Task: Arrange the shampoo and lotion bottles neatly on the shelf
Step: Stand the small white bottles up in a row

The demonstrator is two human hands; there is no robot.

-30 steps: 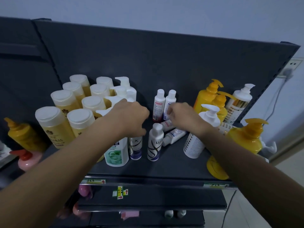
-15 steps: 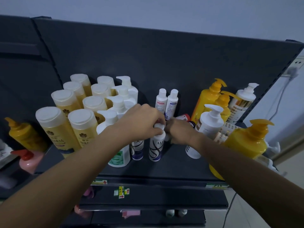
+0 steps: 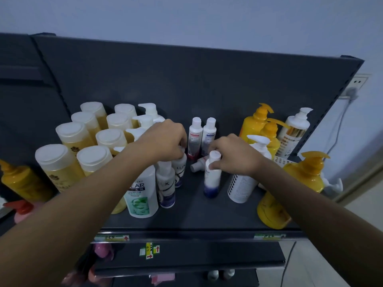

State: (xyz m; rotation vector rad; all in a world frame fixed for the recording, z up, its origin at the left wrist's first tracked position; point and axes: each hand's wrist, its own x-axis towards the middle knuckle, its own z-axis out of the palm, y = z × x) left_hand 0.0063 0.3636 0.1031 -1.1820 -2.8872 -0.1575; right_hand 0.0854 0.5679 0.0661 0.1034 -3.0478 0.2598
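On the dark shelf (image 3: 192,216) my left hand (image 3: 165,139) grips the cap of a small white Lux bottle (image 3: 179,168) behind another Lux bottle (image 3: 165,187). My right hand (image 3: 234,154) holds a small white bottle with a blue base (image 3: 211,179) upright by its top. Two small white bottles (image 3: 200,137) stand at the back, one red-based, one blue-labelled. Another small bottle (image 3: 196,164) lies on its side between my hands. A white Clear shampoo bottle (image 3: 143,193) stands at the front.
Several amber bottles with white caps (image 3: 83,141) crowd the left, with white pump bottles (image 3: 147,119) behind. Yellow pump bottles (image 3: 257,121) (image 3: 306,172) and white pump bottles (image 3: 296,131) (image 3: 244,183) fill the right. Lower shelves (image 3: 186,257) lie beneath. A wall socket (image 3: 359,81) is at right.
My right hand has lifted a lying small bottle and stood it upright. My left hand has shifted the rear Lux bottle back and left, behind the front one.
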